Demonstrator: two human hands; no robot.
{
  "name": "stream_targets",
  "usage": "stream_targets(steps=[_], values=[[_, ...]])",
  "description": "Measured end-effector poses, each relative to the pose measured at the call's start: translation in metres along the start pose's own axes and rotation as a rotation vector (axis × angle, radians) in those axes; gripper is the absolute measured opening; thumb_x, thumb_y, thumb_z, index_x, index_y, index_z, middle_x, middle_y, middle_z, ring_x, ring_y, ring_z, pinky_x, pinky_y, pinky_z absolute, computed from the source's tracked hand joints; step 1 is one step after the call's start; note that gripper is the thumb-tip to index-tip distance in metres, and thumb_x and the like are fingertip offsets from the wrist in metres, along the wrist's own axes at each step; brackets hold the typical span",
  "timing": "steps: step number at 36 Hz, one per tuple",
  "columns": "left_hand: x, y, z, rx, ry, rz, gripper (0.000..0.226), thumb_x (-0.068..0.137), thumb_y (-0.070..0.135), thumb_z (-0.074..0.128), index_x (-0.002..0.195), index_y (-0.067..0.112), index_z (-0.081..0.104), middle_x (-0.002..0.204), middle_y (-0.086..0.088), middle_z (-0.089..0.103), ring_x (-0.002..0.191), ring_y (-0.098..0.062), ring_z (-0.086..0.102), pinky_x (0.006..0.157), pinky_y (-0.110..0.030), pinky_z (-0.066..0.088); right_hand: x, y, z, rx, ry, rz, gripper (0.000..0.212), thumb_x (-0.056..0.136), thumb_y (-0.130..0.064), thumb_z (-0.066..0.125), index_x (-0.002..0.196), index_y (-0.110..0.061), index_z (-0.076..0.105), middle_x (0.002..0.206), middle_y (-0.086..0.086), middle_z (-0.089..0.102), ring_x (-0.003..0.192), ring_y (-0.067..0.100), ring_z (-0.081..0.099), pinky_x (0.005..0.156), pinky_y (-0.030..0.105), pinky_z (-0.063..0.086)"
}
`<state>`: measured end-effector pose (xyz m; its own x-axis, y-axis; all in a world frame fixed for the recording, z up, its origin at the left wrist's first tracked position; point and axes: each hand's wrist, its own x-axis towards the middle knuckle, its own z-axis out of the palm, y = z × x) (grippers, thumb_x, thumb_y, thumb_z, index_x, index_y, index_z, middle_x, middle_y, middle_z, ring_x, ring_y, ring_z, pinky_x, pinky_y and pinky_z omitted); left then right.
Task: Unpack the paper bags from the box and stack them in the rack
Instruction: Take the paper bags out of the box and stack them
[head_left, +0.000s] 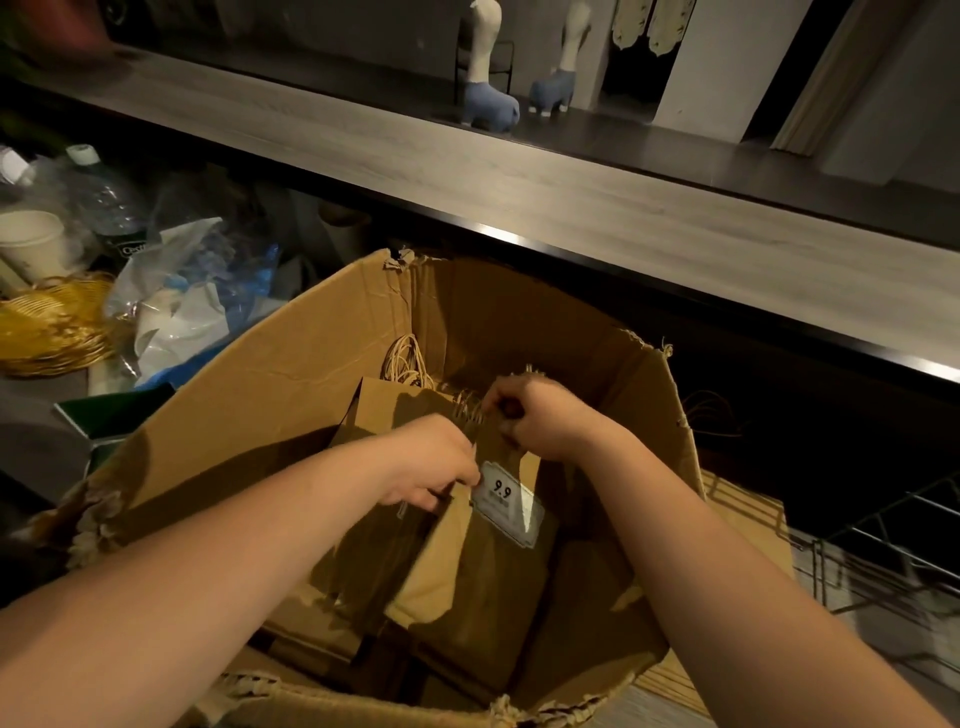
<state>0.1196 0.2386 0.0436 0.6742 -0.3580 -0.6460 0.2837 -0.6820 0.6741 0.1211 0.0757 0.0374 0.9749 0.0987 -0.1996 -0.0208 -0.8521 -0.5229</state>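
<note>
A large open cardboard box (291, 374) with torn flaps fills the middle of the view. Inside it stand and lie several brown paper bags (467, 587) with twisted cord handles. One bag carries a white price tag (506, 501) reading 9.9. My left hand (431, 462) is closed on the top edge of the bags beside the tag. My right hand (535, 415) pinches the bunch of cord handles (467, 410) just above. A black wire rack (893, 551) sits at the right, with flat paper bags (748, 514) lying beside the box.
A long grey counter (519, 182) with a dark edge runs behind the box. On the left are a yellow wicker basket (47, 327), plastic bags, a water bottle (111, 202) and a paper cup (31, 244). Two blue and white figurines (488, 98) stand at the back.
</note>
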Motion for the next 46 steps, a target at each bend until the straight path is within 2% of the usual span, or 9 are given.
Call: stream_targets(steps=[4, 9, 15, 18, 23, 33, 38, 43, 46], values=[[-0.005, 0.007, -0.032, -0.049, 0.01, 0.0, 0.01, 0.085, 0.004, 0.069, 0.094, 0.008, 0.068, 0.086, -0.007, 0.07, 0.074, -0.017, 0.065, 0.053, -0.023, 0.051, 0.002, -0.001, -0.003, 0.229, 0.138, 0.056, 0.04, 0.094, -0.015, 0.056, 0.128, -0.034, 0.046, 0.115, -0.005, 0.045, 0.103, 0.014, 0.052, 0.086, 0.038, 0.056], [-0.014, 0.01, -0.065, -0.083, 0.05, 0.034, 0.015, 0.08, 0.0, 0.07, 0.094, 0.004, 0.066, 0.094, -0.017, 0.074, 0.094, -0.033, 0.07, 0.086, -0.045, 0.056, 0.005, 0.004, -0.001, 0.253, 0.185, 0.285, 0.062, 0.094, -0.042, 0.056, 0.146, -0.026, 0.027, 0.145, 0.004, 0.035, 0.127, 0.028, 0.045, 0.104, 0.046, 0.044], [-0.031, 0.012, -0.091, -0.152, 0.029, 0.216, 0.033, 0.08, 0.0, 0.068, 0.112, 0.005, 0.063, 0.1, -0.017, 0.073, 0.093, -0.034, 0.071, 0.088, -0.049, 0.055, -0.001, 0.005, 0.004, 0.593, -0.253, 0.489, 0.077, 0.087, -0.067, 0.051, 0.146, -0.022, 0.03, 0.144, 0.008, 0.045, 0.124, 0.031, 0.053, 0.102, 0.048, 0.046], [-0.041, 0.01, -0.095, -0.159, -0.081, 0.295, 0.046, 0.076, -0.003, 0.071, 0.117, 0.013, 0.058, 0.104, -0.015, 0.073, 0.095, -0.033, 0.071, 0.083, -0.046, 0.057, -0.003, 0.005, 0.0, 0.937, -0.357, 0.388, 0.071, 0.084, -0.053, 0.065, 0.139, -0.016, 0.04, 0.133, 0.01, 0.056, 0.111, 0.03, 0.063, 0.084, 0.043, 0.057], [-0.043, 0.005, -0.099, -0.153, -0.152, 0.386, 0.084, 0.047, 0.016, 0.085, 0.125, 0.015, 0.053, 0.114, -0.012, 0.07, 0.106, -0.028, 0.067, 0.093, -0.046, 0.052, -0.004, 0.0, -0.012, 1.258, -0.18, 0.214, 0.047, 0.081, -0.014, 0.071, 0.124, -0.013, 0.053, 0.12, 0.01, 0.064, 0.107, 0.026, 0.064, 0.08, 0.038, 0.059], [-0.037, 0.005, -0.092, -0.208, -0.107, 0.408, 0.101, 0.026, 0.042, 0.096, 0.117, 0.018, 0.06, 0.108, -0.005, 0.073, 0.102, -0.02, 0.069, 0.088, -0.035, 0.052, -0.005, 0.002, -0.02, 1.522, 0.044, 0.114, 0.023, 0.089, -0.003, 0.059, 0.109, -0.012, 0.064, 0.102, 0.008, 0.074, 0.097, 0.024, 0.07, 0.077, 0.039, 0.058], [-0.022, 0.002, -0.089, -0.303, 0.029, 0.257, 0.065, 0.064, 0.042, 0.083, 0.122, 0.024, 0.059, 0.113, -0.001, 0.072, 0.118, -0.025, 0.059, 0.109, -0.053, 0.036, -0.004, 0.0, -0.019, 1.481, 0.101, 0.192, 0.03, 0.089, -0.003, 0.061, 0.118, -0.013, 0.061, 0.113, 0.012, 0.069, 0.106, 0.03, 0.065, 0.084, 0.045, 0.055], [-0.012, -0.008, -0.087, -0.048, 0.061, 0.16, 0.021, 0.091, 0.032, 0.063, 0.112, 0.028, 0.064, 0.105, 0.006, 0.073, 0.107, -0.016, 0.064, 0.097, -0.042, 0.05, -0.005, 0.002, -0.017, 1.313, 0.113, 0.282, 0.031, 0.089, -0.003, 0.064, 0.115, -0.015, 0.056, 0.109, 0.011, 0.067, 0.098, 0.029, 0.066, 0.08, 0.043, 0.056], [-0.006, -0.014, -0.085, 0.062, 0.095, 0.1, 0.017, 0.095, 0.026, 0.058, 0.112, 0.029, 0.062, 0.107, 0.005, 0.071, 0.103, -0.016, 0.064, 0.091, -0.037, 0.053, -0.005, 0.004, -0.017, 1.262, 0.1, 0.308, 0.031, 0.089, -0.002, 0.065, 0.113, -0.016, 0.053, 0.105, 0.009, 0.065, 0.093, 0.025, 0.064, 0.074, 0.039, 0.056]])
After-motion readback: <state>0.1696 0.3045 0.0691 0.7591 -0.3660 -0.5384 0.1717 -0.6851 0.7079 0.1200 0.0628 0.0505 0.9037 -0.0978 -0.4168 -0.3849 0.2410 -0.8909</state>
